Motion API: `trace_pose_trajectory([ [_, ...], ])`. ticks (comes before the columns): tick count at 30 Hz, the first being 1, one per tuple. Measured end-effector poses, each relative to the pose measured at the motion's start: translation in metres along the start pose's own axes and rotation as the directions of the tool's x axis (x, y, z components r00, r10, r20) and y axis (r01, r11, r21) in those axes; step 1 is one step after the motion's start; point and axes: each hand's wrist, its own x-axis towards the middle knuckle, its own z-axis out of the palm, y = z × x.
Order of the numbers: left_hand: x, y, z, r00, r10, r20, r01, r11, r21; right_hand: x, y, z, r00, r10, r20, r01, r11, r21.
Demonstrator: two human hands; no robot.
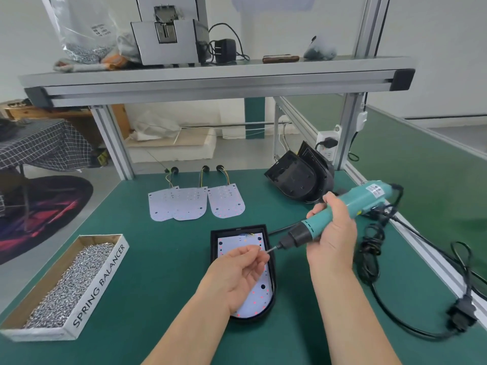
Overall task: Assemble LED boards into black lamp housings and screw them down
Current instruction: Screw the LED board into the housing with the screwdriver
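A black lamp housing (272, 275) lies on the green mat in front of me with a white LED board (257, 299) seated inside it. My right hand (333, 233) grips a teal electric screwdriver (350, 204), held tilted with its bit pointing down-left over the board. My left hand (239, 272) hovers above the board and pinches a small screw (266, 251) against the bit tip. Three loose LED boards (196, 202) with wires lie farther back. A stack of empty black housings (300, 177) leans at the back right.
A cardboard box (105, 275) labelled SPRING BALANCER, full of screws, sits at the left. The screwdriver's black cable and plug (459, 316) trail along the right edge. An aluminium shelf (210, 80) spans overhead, with frame posts at the back.
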Motion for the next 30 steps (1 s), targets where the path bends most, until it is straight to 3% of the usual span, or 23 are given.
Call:
trace_pose_trajectory([
  [4,0.001,0.000,-0.002,1.000,-0.007,0.014,0.007,1.000,-0.015,0.004,0.006,0.010,0.974,-0.220,-0.054,0.213,0.970,-0.115],
  [7,0.001,0.000,-0.002,1.000,-0.012,0.019,0.013,1.000,-0.019,0.004,0.011,0.013,0.957,-0.286,-0.039,0.274,0.943,-0.190],
  [30,0.006,-0.002,-0.003,1.000,0.011,0.005,-0.011,0.999,-0.037,0.003,0.024,0.010,0.952,-0.303,-0.032,0.284,0.921,-0.267],
])
